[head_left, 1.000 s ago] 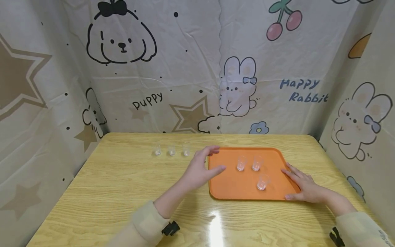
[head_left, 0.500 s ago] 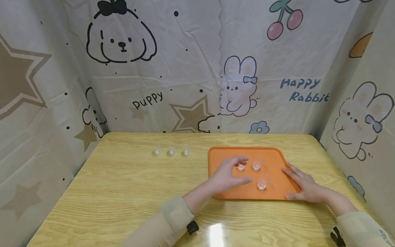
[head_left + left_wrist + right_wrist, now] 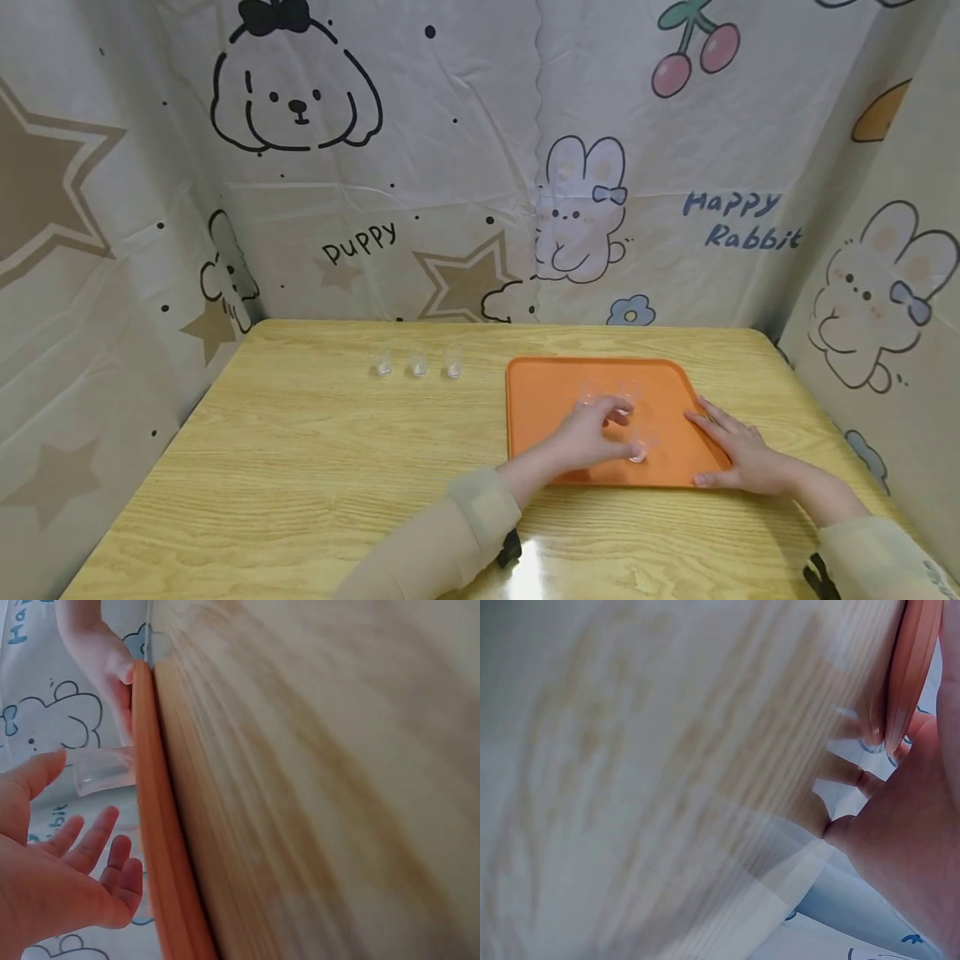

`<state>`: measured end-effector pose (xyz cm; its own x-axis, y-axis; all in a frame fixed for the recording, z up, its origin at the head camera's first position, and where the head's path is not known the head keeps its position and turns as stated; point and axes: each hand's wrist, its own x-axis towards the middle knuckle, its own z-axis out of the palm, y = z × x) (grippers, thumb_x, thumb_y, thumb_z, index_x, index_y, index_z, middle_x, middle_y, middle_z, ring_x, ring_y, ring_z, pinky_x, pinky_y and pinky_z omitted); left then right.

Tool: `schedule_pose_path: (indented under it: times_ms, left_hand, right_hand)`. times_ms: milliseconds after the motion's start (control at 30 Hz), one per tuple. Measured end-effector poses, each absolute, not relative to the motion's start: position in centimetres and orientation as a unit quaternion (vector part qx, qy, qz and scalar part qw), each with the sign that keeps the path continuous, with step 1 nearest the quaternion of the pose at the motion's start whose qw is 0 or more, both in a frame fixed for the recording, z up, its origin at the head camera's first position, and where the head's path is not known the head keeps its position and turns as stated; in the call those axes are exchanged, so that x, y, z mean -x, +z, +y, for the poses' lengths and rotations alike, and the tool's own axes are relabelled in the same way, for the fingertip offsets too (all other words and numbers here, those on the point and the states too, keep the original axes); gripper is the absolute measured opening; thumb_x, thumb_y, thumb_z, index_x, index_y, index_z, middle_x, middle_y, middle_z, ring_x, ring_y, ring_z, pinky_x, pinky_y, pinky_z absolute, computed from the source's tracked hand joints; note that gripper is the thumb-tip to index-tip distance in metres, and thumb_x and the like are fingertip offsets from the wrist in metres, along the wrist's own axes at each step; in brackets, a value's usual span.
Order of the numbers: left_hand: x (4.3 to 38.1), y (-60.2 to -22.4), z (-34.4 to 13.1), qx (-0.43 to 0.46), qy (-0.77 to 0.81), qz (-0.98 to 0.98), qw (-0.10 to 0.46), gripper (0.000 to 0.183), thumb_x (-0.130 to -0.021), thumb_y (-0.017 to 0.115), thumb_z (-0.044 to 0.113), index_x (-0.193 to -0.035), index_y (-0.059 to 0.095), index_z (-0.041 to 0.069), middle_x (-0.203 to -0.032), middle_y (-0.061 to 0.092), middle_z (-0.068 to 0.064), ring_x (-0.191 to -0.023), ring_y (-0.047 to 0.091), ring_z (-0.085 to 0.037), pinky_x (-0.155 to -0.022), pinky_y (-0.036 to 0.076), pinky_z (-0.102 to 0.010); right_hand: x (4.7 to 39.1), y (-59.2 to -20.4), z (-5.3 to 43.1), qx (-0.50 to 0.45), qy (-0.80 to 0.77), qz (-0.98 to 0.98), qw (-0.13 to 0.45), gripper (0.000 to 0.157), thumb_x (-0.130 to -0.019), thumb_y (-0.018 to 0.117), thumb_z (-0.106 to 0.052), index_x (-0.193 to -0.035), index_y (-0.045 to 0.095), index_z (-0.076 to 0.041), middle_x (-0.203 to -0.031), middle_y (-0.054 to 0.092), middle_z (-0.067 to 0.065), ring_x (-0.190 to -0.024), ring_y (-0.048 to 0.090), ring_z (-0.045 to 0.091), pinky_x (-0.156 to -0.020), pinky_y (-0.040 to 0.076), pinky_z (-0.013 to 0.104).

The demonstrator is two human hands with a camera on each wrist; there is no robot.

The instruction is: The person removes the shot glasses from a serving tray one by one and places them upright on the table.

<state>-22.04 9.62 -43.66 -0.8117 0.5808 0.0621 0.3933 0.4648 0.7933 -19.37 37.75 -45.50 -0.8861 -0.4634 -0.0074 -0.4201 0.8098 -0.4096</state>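
On the bench (image 3: 300, 467), right of middle: one orange tray (image 3: 534, 404), low-rimmed, lying flat. Aboard the tray: three small clear cups, all upright. Near cup (image 3: 637, 454), front half, right of centre; rear left cup (image 3: 588, 392) and rear right cup (image 3: 629, 388), side by side farther back, both partly hidden behind the left hand (image 3: 588, 433).

Off the tray, toward the back of the bench and to the left: three loose cups (image 3: 417, 368), clear, upright, in a spaced row, well apart from both hands. Behind: printed curtain (image 3: 465, 100).

Left hand: above the tray, thumb and fingers apart, nothing gripped. Thumb tip right at the near cup; whether touching or just beside, cannot tell.

Right hand (image 3: 738, 454): at the right end of the tray, fingers spread, resting over the right rim; thumb at the near right corner. Probable role: steadying.

Step in hand, by judgement: reach for the near cup, grip not yet made. Next move, by judgement: calling for the cup wall squarely between left thumb and fingers, then a light, even pinch on smooth, see-through sides; clearance from the rear pair; enough right-hand pressure against any sliding of the tray.
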Motion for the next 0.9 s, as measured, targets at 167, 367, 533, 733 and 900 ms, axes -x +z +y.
schedule_pose_path:
  times_ms: [167, 367, 533, 733, 900]
  left_hand:
    - [22.5, -43.9, 10.7, -0.272, 0.432, 0.849, 0.133, 0.049, -0.073, 0.073, 0.030, -0.116, 0.052, 0.021, -0.101, 0.062, 0.007, -0.096, 0.055, -0.007, -0.083, 0.040, -0.020]
    - [22.4, -43.9, 11.5, -0.281, 0.420, 0.853, 0.131, 0.034, -0.074, 0.073, 0.021, -0.103, 0.056, 0.018, -0.093, 0.061, 0.009, -0.081, 0.058, -0.002, -0.071, 0.042, -0.012]
    - [22.3, -43.9, 11.7, -0.280, 0.415, 0.857, 0.123, 0.028, -0.073, 0.073, 0.022, -0.095, 0.056, 0.019, -0.087, 0.060, 0.011, -0.077, 0.055, 0.001, -0.069, 0.041, -0.012]
    - [22.2, -43.5, 11.1, -0.265, 0.450, 0.837, 0.161, 0.028, -0.074, 0.072, 0.019, -0.096, 0.057, 0.014, -0.083, 0.059, 0.008, -0.075, 0.054, -0.001, -0.060, 0.042, -0.014]
    - [22.6, -42.7, 10.1, -0.278, 0.464, 0.823, 0.175, 0.028, -0.075, 0.072, 0.015, -0.099, 0.058, 0.010, -0.083, 0.058, 0.007, -0.075, 0.052, -0.001, -0.064, 0.043, -0.014]
  right_hand:
    - [19.4, -45.3, 37.7, 0.228, -0.199, 0.951, 0.056, 0.086, -0.072, 0.070, -0.039, -0.138, 0.027, -0.005, -0.147, 0.004, 0.018, -0.121, 0.019, 0.055, -0.079, 0.012, 0.075]
    - [19.4, -45.5, 37.7, 0.226, -0.199, 0.952, 0.058, 0.086, -0.072, 0.070, -0.040, -0.139, 0.026, -0.006, -0.147, 0.003, 0.018, -0.122, 0.019, 0.055, -0.079, 0.011, 0.075]
    - [19.4, -45.6, 37.7, 0.222, -0.198, 0.953, 0.063, 0.087, -0.072, 0.069, -0.041, -0.138, 0.026, -0.005, -0.147, 0.003, 0.019, -0.122, 0.019, 0.054, -0.079, 0.011, 0.075]
    - [19.4, -45.5, 37.7, 0.229, -0.197, 0.952, 0.057, 0.086, -0.072, 0.070, -0.040, -0.138, 0.026, -0.005, -0.147, 0.003, 0.019, -0.122, 0.020, 0.054, -0.079, 0.012, 0.075]
    - [19.3, -45.4, 37.6, 0.231, -0.200, 0.950, 0.056, 0.086, -0.072, 0.070, -0.040, -0.138, 0.026, -0.005, -0.147, 0.004, 0.018, -0.121, 0.020, 0.054, -0.079, 0.012, 0.075]
